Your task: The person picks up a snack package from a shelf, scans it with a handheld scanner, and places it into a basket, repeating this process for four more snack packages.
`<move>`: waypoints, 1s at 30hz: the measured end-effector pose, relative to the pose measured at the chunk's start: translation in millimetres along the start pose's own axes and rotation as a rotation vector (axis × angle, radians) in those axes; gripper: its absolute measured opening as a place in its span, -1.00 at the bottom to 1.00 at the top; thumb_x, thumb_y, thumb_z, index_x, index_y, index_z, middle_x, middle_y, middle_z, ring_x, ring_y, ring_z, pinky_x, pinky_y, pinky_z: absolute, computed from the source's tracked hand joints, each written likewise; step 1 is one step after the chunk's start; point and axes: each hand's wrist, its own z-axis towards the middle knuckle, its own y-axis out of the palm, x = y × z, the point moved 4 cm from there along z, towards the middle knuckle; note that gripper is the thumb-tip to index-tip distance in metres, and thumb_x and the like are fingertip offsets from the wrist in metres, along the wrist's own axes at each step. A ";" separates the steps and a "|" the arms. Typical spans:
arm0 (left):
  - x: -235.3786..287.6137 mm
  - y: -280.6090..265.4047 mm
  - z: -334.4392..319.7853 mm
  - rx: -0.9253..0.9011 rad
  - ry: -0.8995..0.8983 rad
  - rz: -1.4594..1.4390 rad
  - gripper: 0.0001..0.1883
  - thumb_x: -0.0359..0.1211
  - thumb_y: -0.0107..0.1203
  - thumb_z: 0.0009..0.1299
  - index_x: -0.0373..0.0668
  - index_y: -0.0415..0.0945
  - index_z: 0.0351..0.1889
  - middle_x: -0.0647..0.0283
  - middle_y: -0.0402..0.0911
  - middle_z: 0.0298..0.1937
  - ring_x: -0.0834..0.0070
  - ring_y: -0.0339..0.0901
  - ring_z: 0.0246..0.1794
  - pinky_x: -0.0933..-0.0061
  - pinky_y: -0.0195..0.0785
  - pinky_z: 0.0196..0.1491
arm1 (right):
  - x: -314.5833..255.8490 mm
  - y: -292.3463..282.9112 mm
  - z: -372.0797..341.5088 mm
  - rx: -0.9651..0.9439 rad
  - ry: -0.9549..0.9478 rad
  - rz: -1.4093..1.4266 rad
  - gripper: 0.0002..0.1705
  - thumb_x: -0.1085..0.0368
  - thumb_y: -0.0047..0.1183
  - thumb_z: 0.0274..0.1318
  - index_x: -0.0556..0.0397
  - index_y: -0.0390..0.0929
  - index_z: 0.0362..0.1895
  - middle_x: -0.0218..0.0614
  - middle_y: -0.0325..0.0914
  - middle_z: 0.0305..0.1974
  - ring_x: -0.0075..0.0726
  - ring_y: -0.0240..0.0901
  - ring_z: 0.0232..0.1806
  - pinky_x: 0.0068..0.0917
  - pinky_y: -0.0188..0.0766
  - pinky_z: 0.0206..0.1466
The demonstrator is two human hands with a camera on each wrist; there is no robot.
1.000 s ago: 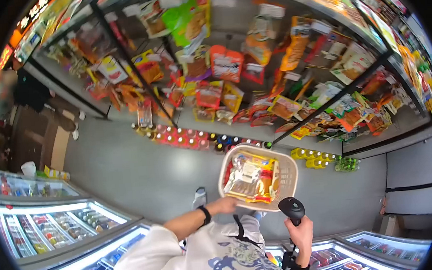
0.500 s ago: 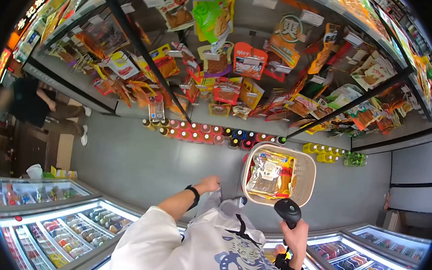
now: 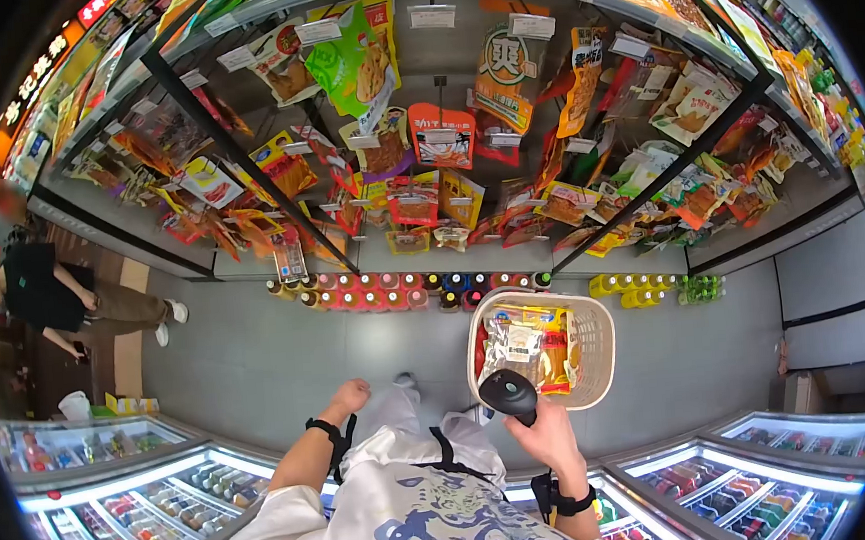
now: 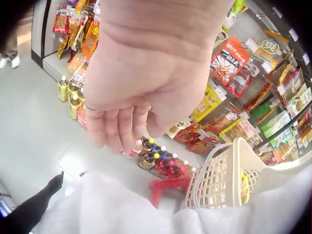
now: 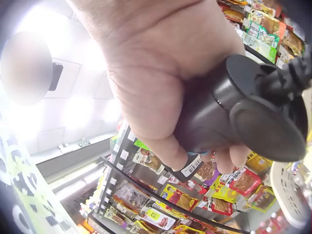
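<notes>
My right hand point(image 3: 550, 437) grips the handle of a black barcode scanner point(image 3: 508, 395), whose head overlaps the near edge of a cream plastic basket point(image 3: 608, 348). In the right wrist view the fingers wrap round the dark scanner grip point(image 5: 207, 119). Several snack packets point(image 3: 523, 339), clear and yellow, lie in the basket. My left hand point(image 3: 349, 396) hangs left of the basket, apart from it. Seen in the left wrist view, its fingers point(image 4: 112, 126) curl loosely with nothing in them. A red piece point(image 4: 168, 186) shows beside the basket in that view.
Hanging snack packets fill the rack point(image 3: 443, 139) ahead. Drink bottles point(image 3: 374, 299) line the floor at its foot, with yellow bottles point(image 3: 634, 286) farther right. Lit chest freezers point(image 3: 139, 521) stand on the near left and right. Another person point(image 3: 48, 287) is at the far left.
My left hand has moved left, away from the basket. My right hand has carried the barcode scanner left, over the basket's near edge. The other person's position in view has shifted.
</notes>
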 end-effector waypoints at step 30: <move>2.6 -229.0 209.8 -0.239 0.420 0.189 -0.67 -0.23 -0.03 0.18 -0.12 0.58 -0.14 0.06 0.59 -0.06 0.13 0.50 -0.02 0.24 0.36 0.04 | -216.0 168.7 163.3 0.249 0.316 0.229 -0.67 0.19 0.23 -0.14 0.15 0.59 -0.30 -0.19 0.57 -0.51 -0.38 0.47 -0.48 -0.40 0.39 -0.31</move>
